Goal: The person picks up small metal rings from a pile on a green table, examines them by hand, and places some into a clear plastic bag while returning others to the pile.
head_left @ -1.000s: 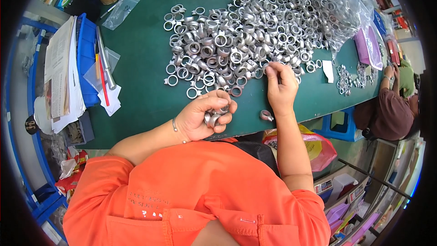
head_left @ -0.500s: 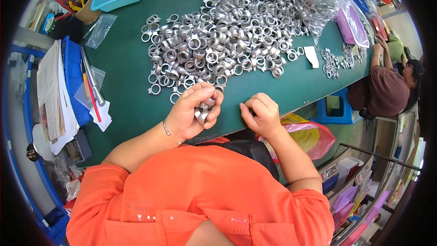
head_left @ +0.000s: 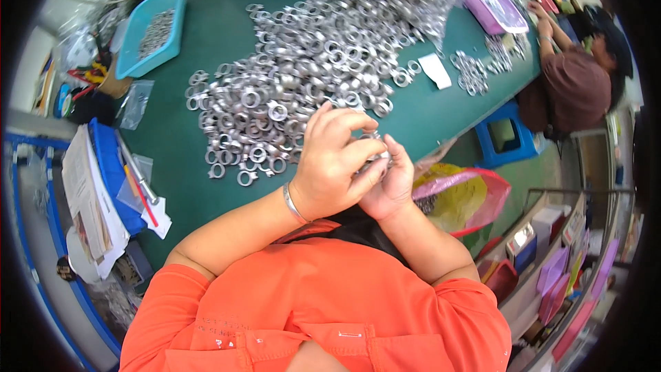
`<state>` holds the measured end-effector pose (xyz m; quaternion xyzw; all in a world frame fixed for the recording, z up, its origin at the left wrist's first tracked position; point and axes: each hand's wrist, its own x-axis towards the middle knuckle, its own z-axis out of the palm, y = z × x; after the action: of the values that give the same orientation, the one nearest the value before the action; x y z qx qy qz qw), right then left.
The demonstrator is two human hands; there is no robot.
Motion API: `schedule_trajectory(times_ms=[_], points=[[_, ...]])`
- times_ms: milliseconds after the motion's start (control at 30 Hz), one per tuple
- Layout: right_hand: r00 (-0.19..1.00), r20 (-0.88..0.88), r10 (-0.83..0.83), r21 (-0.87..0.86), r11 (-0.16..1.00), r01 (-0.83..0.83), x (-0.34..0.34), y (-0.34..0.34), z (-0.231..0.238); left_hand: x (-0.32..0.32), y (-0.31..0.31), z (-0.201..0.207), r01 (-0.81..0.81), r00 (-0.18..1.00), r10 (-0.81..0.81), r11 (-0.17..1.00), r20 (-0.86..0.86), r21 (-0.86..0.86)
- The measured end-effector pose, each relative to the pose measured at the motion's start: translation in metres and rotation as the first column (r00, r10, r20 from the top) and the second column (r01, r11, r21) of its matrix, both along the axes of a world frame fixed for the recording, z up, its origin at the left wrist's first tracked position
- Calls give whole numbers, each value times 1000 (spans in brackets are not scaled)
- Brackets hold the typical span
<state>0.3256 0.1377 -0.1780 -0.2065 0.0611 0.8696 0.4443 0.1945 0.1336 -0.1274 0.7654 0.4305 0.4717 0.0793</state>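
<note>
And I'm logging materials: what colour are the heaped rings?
The rings are silvery grey, best seen in the head view.

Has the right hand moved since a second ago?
Yes: judged against the white paper, the right hand has drawn back from the ring pile toward the person's body.

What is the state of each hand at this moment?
Left hand: curled closed, holding metal rings.
Right hand: partly curled against the same rings; its own grip cannot be told.

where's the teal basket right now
In the head view, the teal basket stands at upper left on the green table, left of the metal ring pile.
</note>
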Motion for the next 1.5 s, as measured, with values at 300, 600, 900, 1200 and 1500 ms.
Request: schedule_trajectory(times_ms=[300,600,900,1200,1500], points=[[698,414,-585,22,773,635,194,-35,-56,-13,-8,-20,106,980,-85,988,179,-109],[-412,882,-230,375,872,315,251,-26,-170,-48,-14,-29,-14,945,69,985,319,-169],[152,360,-920,641,126,-757,3,52,-2,-64,-39,-30,-48,929,144,960,341,-275],[156,536,-830,561,212,-800,-29,46,-11,-69,-52,-27,18,831,307,818,463,-575],[573,526,-629,817,184,-547,-35,7,-3,-72,-44,-38,477,578,181,716,795,-510]])
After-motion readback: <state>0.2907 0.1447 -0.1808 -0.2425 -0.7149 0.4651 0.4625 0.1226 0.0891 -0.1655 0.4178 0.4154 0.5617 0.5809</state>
